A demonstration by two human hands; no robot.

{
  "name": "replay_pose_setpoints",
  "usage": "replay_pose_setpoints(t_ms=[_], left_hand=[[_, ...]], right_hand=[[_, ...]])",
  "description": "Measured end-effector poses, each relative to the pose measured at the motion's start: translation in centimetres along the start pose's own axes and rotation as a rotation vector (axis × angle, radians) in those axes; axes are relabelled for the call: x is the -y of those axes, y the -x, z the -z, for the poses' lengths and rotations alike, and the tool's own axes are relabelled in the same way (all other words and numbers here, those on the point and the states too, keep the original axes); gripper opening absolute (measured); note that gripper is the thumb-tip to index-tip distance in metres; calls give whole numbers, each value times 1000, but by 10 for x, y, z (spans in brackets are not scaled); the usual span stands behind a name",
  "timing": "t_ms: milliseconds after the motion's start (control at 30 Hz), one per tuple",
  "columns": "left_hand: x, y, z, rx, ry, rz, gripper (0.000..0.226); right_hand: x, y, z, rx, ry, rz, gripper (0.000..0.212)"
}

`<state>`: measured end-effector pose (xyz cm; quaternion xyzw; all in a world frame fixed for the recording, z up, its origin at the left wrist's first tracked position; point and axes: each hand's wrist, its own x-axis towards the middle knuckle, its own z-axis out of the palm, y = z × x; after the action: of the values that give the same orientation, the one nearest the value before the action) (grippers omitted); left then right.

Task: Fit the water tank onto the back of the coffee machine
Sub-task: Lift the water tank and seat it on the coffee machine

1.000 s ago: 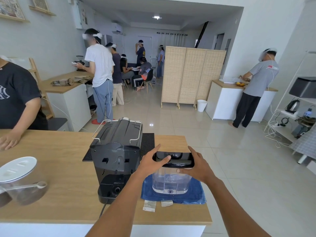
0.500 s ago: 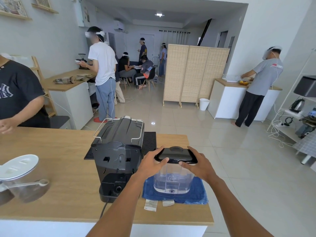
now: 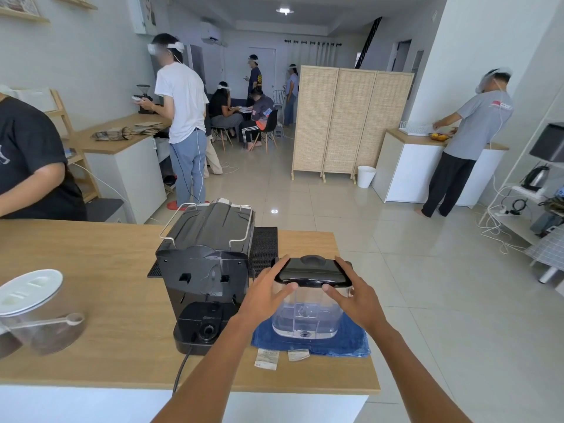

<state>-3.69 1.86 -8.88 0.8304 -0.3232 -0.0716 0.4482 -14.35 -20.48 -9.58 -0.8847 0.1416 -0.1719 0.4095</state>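
Clear water tank (image 3: pixel 306 312) on blue cloth (image 3: pixel 351 340), near counter edge (image 3: pixel 363 389), beside coffee machine (image 3: pixel 204 270)

**Lighting and image quality**

Bright, even light. Ceiling lamp (image 3: pixel 284 10) glares, mirrored as a spot on the glossy floor (image 3: pixel 274 211). Shadows soft. Wide-angle bending at edges; jar (image 3: pixel 33 312) at left smeared, centre sharp.
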Motion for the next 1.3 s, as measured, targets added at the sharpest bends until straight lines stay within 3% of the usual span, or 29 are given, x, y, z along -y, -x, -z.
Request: replay_pose_setpoints(t_ms=[233, 600, 967, 1300], left_hand=[[-3, 8, -6, -58, 14, -1, 86], [-3, 7, -1, -88, 14, -40, 89], [-10, 53, 35, -204, 125, -76, 91], [-13, 102, 112, -394, 53, -99, 90]], right_hand=[[-13, 4, -8, -17, -22, 60, 98], [-11, 5, -3, -13, -100, 66, 95], [46, 36, 18, -5, -106, 221, 93], [134, 48, -26, 8, -145, 277, 96]])
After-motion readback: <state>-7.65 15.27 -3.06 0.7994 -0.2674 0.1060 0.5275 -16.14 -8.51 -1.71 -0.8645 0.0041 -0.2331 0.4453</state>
